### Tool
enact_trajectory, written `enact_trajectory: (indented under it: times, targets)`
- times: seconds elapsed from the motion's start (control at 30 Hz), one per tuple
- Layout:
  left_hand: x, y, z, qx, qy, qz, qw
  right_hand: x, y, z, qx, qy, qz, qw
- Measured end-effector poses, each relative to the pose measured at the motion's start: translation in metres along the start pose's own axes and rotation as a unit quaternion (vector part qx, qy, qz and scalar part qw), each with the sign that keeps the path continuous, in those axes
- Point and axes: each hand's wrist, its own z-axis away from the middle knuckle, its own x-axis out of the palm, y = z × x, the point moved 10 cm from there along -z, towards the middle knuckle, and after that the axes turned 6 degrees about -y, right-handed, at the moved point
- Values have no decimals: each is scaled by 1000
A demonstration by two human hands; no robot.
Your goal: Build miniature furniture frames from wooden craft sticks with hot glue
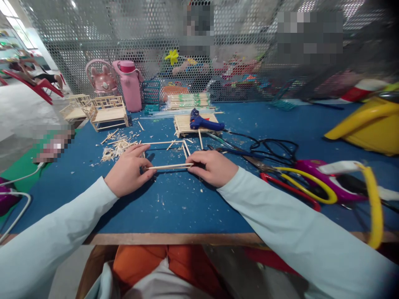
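Between my two hands is a small rectangular frame of thin wooden sticks (pixel 170 167), low over the blue tabletop (pixel 174 207). My left hand (pixel 131 169) pinches its near left corner, thumb and fingers closed on the stick. At the near right corner, my right hand (pixel 213 167) grips the frame in the same way. Beyond the frame a blue hot glue gun (pixel 205 122) rests on a small flat panel of sticks (pixel 182 124). Loose stick offcuts and shavings (pixel 116 148) lie in a heap just past my left hand.
Miniature stick benches (pixel 109 112) stand at the back left beside a pink bottle (pixel 131 89). Bundled sticks (pixel 188 100) lie near the perforated metal screen (pixel 124 41). To the right are yellow-handled cutters (pixel 307 182), a black cord (pixel 274 145) and a yellow container (pixel 368 124).
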Motion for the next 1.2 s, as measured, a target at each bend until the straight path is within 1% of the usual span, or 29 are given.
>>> enact_trajectory:
  times: [0.17,0.4,0.53,0.67,0.93,1.2]
  targets:
    - [2,2,-1,10,-17,-3,1000,2,-1,0,4,-8,3,1000]
    - [1,-10,4,3,-36,-3,999,2,0,0,-5,-9,-9,1000]
    - [3,-9,4,13,-48,8,999,3,2,-1,8,-10,-12,1000]
    - [2,-8,2,12,-45,26,999,2,3,0,21,-3,-9,1000]
    - [0,-10,1,2,-35,39,999,4,1,-1,10,-10,-2,1000]
    - [2,-11,1,8,-38,40,998,5,1,-1,11,-13,-2,1000]
